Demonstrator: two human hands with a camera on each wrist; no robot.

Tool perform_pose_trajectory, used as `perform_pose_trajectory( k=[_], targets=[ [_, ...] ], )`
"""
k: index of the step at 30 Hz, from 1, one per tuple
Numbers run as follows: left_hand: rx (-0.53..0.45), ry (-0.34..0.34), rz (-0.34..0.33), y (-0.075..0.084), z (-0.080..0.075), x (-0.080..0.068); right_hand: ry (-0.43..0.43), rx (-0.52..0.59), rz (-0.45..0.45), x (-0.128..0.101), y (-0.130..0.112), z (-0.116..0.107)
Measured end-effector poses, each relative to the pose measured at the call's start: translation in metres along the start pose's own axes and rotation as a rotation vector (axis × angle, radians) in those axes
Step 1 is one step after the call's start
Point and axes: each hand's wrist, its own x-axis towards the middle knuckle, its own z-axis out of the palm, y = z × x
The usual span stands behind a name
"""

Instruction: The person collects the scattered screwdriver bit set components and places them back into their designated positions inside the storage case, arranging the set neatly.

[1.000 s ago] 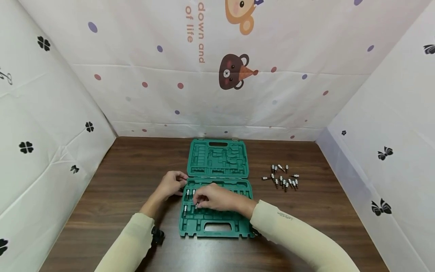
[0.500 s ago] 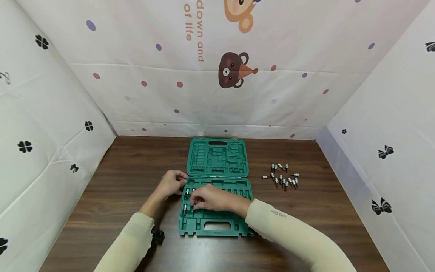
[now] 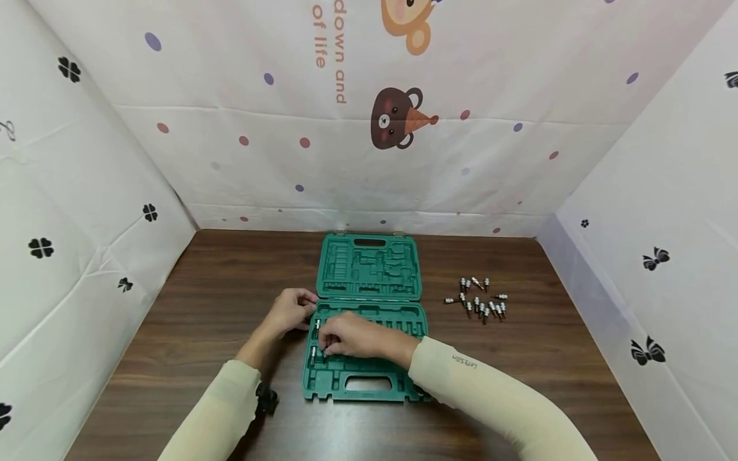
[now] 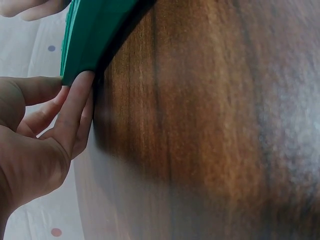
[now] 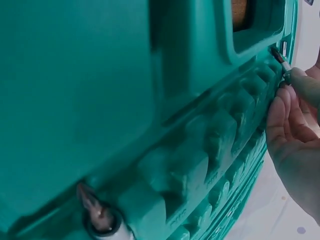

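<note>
A green plastic tool case (image 3: 325,386) lies unfolded on the table, its lid half away from the person. My left hand (image 3: 290,310) pinches the case's left edge near the hinge, thumb on top and fingers against the side (image 4: 77,107). Over the left part of the tray, my right hand (image 3: 353,335) pinches a small silver bit socket (image 5: 285,66) between thumb and fingers, at a moulded slot. Other bit sockets sit in slots at the tray's left end, one upper (image 3: 318,328) and one lower (image 3: 313,356). One more bit socket (image 5: 102,220) shows close up in the right wrist view.
Several loose bit sockets (image 3: 476,305) lie scattered on the brown wooden table (image 3: 248,262), right of the case. Printed white cloth walls (image 3: 230,173) enclose the table at the back and both sides.
My right hand has shifted a little left with the bit socket, covering an upper socket that showed before. The left hand has stayed at the case edge.
</note>
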Motion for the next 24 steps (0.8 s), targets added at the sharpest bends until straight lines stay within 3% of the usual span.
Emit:
perform_pose_trajectory(
  k=[7,16,24],
  targets=[
    [0.017,0.006,-0.001,0.0004,0.0001,-0.0001,0.001,-0.064,0.004,0.0023,-0.0029,0.0018],
    [0.020,0.005,-0.005,0.0016,0.0009,0.0002,0.018,-0.048,0.050,0.0045,-0.0036,0.0011],
    [0.013,-0.002,-0.016,-0.0002,0.0001,0.0018,0.027,-0.002,0.155,0.0080,-0.0014,0.0010]
  ],
)
